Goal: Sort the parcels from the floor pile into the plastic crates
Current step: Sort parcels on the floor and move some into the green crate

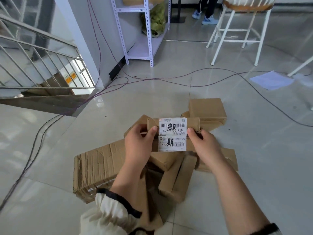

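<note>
A small brown cardboard parcel (172, 134) with a white barcode label and black handwriting is held up in front of me, label facing the camera. My left hand (138, 143) grips its left end, thumb on the front. My right hand (205, 145) grips its right end the same way. Below it the floor pile (176, 175) of several brown parcels lies on the tiles, with a large crumpled flat box (98, 168) at the left and a squarer box (207, 110) at the back right. No plastic crate is in view.
Thin dark cables (169, 78) trail across the glossy tile floor. A stair railing (39, 65) and stairwell open at the left. A white metal shelf (144, 31) stands at the back, a white stool (240, 28) at the back right, with a person's feet (205, 17) behind. A paper sheet (271, 80) lies at the right.
</note>
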